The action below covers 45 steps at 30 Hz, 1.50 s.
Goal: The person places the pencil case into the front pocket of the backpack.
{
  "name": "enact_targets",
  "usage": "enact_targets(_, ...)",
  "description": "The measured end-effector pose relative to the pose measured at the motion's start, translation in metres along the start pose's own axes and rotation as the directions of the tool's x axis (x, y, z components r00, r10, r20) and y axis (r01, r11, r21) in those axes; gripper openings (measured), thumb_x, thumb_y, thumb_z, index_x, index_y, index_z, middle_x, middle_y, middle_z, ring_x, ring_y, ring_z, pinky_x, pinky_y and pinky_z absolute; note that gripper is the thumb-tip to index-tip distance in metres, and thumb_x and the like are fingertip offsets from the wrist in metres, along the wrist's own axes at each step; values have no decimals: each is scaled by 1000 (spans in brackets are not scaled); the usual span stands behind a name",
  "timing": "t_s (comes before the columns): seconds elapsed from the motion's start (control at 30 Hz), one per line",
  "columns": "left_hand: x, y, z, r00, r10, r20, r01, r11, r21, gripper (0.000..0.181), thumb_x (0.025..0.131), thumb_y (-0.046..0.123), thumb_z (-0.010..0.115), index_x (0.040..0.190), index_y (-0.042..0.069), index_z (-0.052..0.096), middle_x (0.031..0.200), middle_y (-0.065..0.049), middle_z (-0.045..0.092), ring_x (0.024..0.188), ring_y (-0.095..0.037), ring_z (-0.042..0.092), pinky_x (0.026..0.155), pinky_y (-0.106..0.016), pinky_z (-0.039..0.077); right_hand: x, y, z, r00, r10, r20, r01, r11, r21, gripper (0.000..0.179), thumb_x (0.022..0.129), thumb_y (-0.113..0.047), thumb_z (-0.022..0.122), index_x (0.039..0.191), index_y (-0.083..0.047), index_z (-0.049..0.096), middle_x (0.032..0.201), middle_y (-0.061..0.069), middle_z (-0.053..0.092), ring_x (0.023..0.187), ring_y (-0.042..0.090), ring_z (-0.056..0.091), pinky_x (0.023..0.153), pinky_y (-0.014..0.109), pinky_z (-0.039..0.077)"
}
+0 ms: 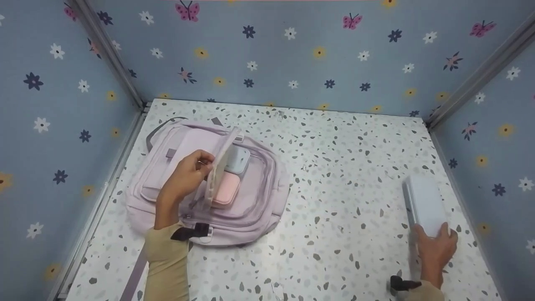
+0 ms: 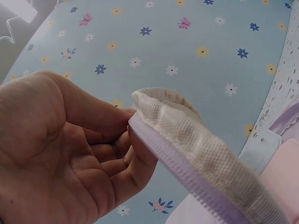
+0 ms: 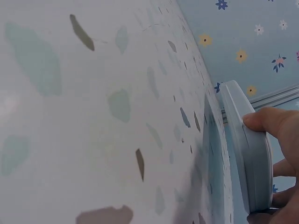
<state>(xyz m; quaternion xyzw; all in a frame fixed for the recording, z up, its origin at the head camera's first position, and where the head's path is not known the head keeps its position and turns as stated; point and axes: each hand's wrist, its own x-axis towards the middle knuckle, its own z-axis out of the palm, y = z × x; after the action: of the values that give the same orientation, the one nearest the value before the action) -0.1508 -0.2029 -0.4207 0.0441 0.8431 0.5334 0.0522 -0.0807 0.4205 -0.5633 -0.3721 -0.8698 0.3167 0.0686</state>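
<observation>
A lilac backpack (image 1: pixel 259 225) lies on its back on the left of the speckled table, its front compartment unzipped. My left hand (image 1: pixel 186 173) pinches the edge of the front flap (image 1: pixel 218 167) between thumb and fingers and holds it raised; the left wrist view shows the zipper tape (image 2: pixel 187 179) at the fingertips. Inside the opening sit a light blue case (image 1: pixel 239 160) and a pink case (image 1: pixel 227 189), partly behind the flap. At the far right, my right hand (image 1: pixel 436 246) grips the near end of a pale blue oblong case (image 1: pixel 426 205), thumb on one side, fingers on the other.
Flower-patterned panels (image 1: pixel 284 54) enclose the table at the back and both sides. A strap (image 1: pixel 136 271) of the backpack trails toward the near left edge. Speckled tabletop (image 1: pixel 334 188) stretches between the backpack and the oblong case.
</observation>
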Motion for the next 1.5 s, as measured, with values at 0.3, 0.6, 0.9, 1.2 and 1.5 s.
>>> enact_targets(0.3, 2, -3, 1, 1000, -5, 13, 5, 1000, 2, 21, 97, 4, 47, 115, -5, 52, 100, -15, 56, 80, -16, 54, 70, -24, 45, -10, -12, -1, 992, -121, -25, 123, 988, 98, 83, 90, -36, 62, 152, -8, 14, 154, 28, 10, 141, 47, 15, 115, 54, 15)
enact_targets(0.6, 2, -2, 1, 1000, -1, 5, 1, 1000, 8, 19, 96, 3, 48, 112, -5, 53, 97, -15, 56, 78, -16, 55, 70, -24, 45, -17, -28, 2, 974, -218, -69, 224, 968, 108, 81, 87, -27, 67, 151, -5, 22, 150, 29, 21, 138, 47, 25, 113, 54, 21)
enact_targets(0.9, 1, -1, 2, 1000, 4, 5, -4, 1000, 18, 18, 96, 2, 48, 112, -5, 54, 96, -14, 57, 80, -16, 54, 70, -25, 44, -25, -43, 1, 963, -264, -56, 269, 957, 110, 80, 87, -27, 68, 150, -5, 23, 150, 28, 21, 138, 45, 25, 113, 54, 22)
enact_targets(1.2, 1, -2, 2, 1000, 7, 6, -7, 1000, 9, 18, 96, 3, 47, 111, -5, 53, 95, -14, 56, 78, -16, 54, 70, -25, 44, -31, -56, 2, 924, -361, -123, 378, 911, 166, 78, 82, -17, 73, 147, 0, 32, 145, 28, 29, 134, 46, 31, 110, 55, 28)
enact_targets(1.5, 1, -1, 3, 1000, 12, 2, -12, 1000, -2, 18, 96, 1, 47, 111, -5, 53, 95, -14, 56, 77, -16, 54, 69, -25, 45, -40, -71, 2, 902, -416, -120, 431, 885, 174, 76, 81, -15, 74, 145, 0, 36, 144, 26, 32, 133, 45, 34, 104, 58, 34)
